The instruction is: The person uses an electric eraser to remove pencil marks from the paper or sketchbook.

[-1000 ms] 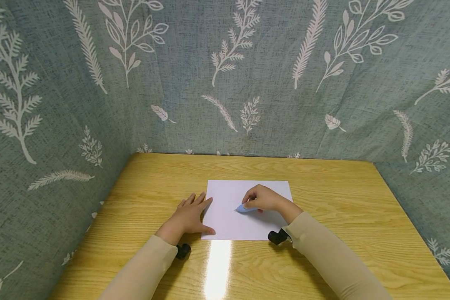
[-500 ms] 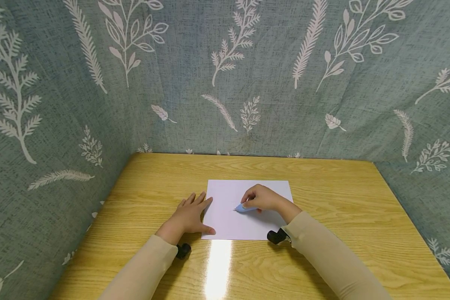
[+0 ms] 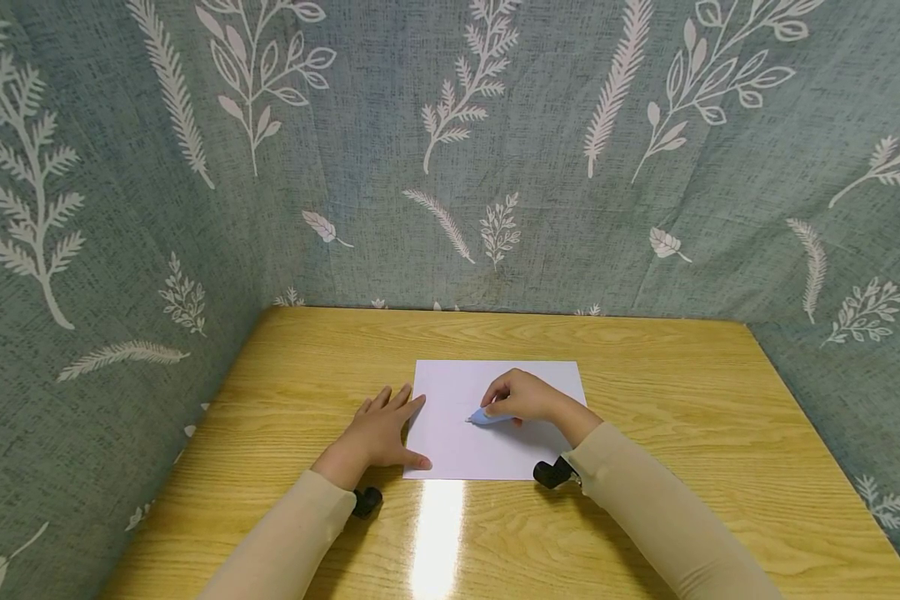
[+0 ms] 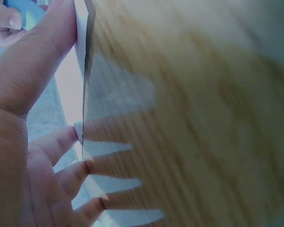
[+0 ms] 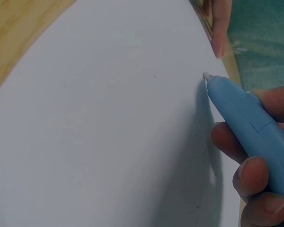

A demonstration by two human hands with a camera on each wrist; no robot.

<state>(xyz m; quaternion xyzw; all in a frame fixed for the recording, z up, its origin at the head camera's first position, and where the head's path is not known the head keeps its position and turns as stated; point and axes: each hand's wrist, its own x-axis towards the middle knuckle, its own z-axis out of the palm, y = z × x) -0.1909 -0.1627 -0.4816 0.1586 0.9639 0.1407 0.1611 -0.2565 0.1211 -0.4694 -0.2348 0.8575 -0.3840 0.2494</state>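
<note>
A white sheet of paper (image 3: 450,454) lies on the wooden table. My left hand (image 3: 378,435) rests spread at its left edge, with the thumb and a fingertip over the paper. In my right hand (image 3: 523,396) is a thick, light-blue electric eraser (image 5: 255,127), pinched between thumb and fingers. Its pale tip points left, right at the paper's surface near the middle of the sheet. Small dark specks and a faint line show on the paper beside the eraser's shadow in the right wrist view. The left wrist view shows the left fingers (image 4: 57,142) spread along the paper's edge.
The wooden table (image 3: 682,400) extends around the sheet on every side. A leaf-patterned grey-green cloth (image 3: 375,217) hangs behind and along both sides. Black wrist cameras (image 3: 551,475) sit at both sleeve cuffs. Light glares on the table's front.
The right hand has shifted slightly left, taking the electric eraser's tip a little way across the paper. The left hand and the sheet stay where they were.
</note>
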